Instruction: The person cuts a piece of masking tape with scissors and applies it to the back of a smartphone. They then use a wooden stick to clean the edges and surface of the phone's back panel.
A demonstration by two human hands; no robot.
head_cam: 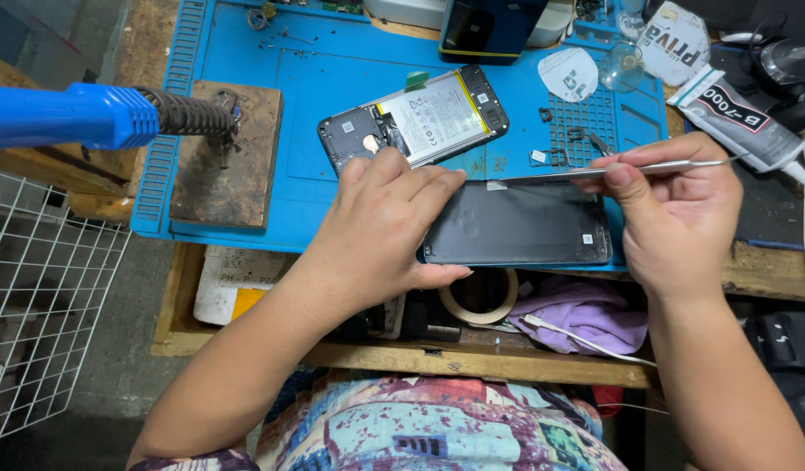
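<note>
- Head view: your left hand (381,222) grips the left end of a dark screen panel (518,224), fingers laid over its top edge and thumb tucked under its near edge.
- The panel lies flat between your hands, on the near edge of the blue mat (245,52).
- Your right hand (673,205) pinches thin metal tweezers (594,172) between thumb and fingers, holding them almost level.
- The tweezer tips reach leftward to the panel's far edge, beside your left fingertips, at a small pale strip; you cannot tell whether they touch it.
- Just beyond your left hand lies an opened phone (416,118), back off, its pale battery showing.
- Far left of your left hand, a blue-handled hot-air tool (80,115) points at a wooden block (224,157) on the mat.
- Beyond your right hand lies a glue tube (736,122), with small metal parts (555,155) nearer on the mat's grid.
- Below the panel, in the open drawer, sit a tape roll (481,298), a purple cloth (586,316) and a white cable (586,342).
- A white wire rack (45,288) stands well left of your left forearm.
</note>
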